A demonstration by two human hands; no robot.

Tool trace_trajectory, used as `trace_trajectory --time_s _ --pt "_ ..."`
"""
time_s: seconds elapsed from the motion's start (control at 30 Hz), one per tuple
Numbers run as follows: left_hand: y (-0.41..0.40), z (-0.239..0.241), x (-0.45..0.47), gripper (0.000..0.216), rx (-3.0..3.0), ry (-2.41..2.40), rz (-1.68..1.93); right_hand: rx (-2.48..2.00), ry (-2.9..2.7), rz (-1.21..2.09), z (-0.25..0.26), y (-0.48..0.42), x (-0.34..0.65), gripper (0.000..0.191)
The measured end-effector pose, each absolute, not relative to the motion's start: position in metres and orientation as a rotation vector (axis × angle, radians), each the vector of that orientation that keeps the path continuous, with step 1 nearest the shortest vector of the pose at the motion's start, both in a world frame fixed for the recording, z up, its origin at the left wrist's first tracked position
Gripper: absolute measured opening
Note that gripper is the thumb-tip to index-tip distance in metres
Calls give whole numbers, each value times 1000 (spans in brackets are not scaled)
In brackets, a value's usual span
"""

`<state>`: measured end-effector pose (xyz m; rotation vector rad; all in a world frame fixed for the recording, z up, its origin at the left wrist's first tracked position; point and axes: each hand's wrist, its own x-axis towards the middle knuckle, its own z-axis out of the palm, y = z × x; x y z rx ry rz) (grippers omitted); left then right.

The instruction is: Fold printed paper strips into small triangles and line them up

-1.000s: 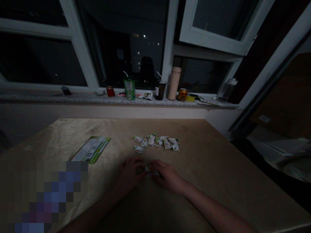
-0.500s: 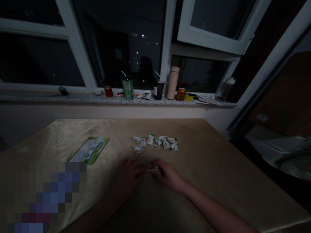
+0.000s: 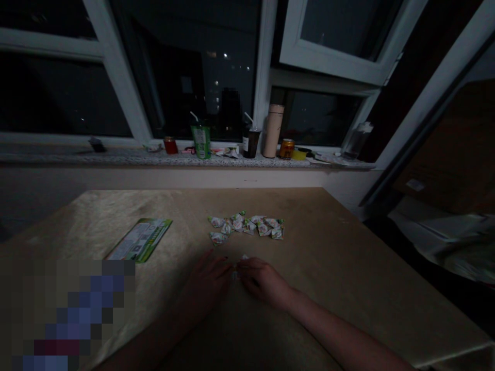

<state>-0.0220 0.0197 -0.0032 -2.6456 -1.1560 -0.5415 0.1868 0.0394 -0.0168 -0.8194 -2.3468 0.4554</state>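
Both hands meet low on the desk [image 3: 348, 247], which is covered in a tan, faintly shiny cloth: the left hand [image 3: 207, 286] and the right hand [image 3: 262, 281] pinch between their fingertips one small white folded paper piece [image 3: 236, 271], the grip of each closed on it, though the dim light hides just how the fingers lie. Against half a second ago, the piece shows less: then a pale strip lay open between the thumbs, now only a sliver peeks out, and the right hand has curled further over it, so the fold looks to be getting pressed tighter. Beyond the grip, well apart from it, lies the cluster of small folded white-and-green paper pieces [image 3: 247, 226], unchanged in its arrangement. To the left of the grip and a little farther off rests a flat green-and-white printed leaflet [image 3: 141, 240]. Farthest, on the speckled stone windowsill [image 3: 116, 157], stand a green paper cup with a straw [image 3: 200, 140], a tall beige flask [image 3: 272, 131] and an orange can [image 3: 286, 148].
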Motion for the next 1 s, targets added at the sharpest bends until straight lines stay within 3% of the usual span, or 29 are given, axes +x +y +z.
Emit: trace_trajectory --time_s 0.43,0.67,0.8,0.9,1.0 --pt "22 -7 -33 41 -2801 -1072 -459 -824 -2435 370 -11 36 185 32" --pt "24 -2 -28 33 -2759 -1044 -474 -846 -2483 316 -8 33 185 28" --pt "22 1 -23 32 -2706 -1033 -514 -805 -2459 465 2 28 196 35" --pt "22 2 -22 33 -2691 -1017 -455 -900 -2254 555 7 28 211 34" --pt "23 1 -21 33 -2704 -991 -413 -1102 -2208 391 6 30 226 29"
